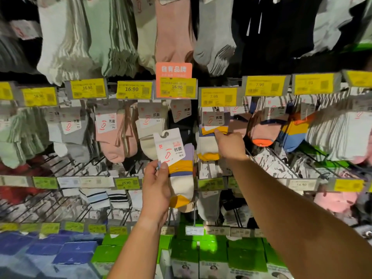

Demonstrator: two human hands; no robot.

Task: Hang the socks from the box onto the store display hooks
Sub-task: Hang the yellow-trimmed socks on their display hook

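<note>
Nearest, the left hand [156, 184] holds a pair of socks [179, 176] upright in front of the rack, thumb pinching the lower edge of its white card [169, 146] and fingers curled behind the cloth. The pair looks light and soft; the knit would sag and fold if held alone, while the card seems stiffer and carries the cut-out hook slot at its top. The best hold is probably on the card just below that slot, so the opening stays steady and clear.

Further in, the right hand [229, 142] reaches to the hung socks [209, 141] of the same yellow, white and purple pattern, fingers bent against their top; whether it pinches them or only presses I cannot tell. Their hook sits under a yellow price tag [219, 97].
</note>
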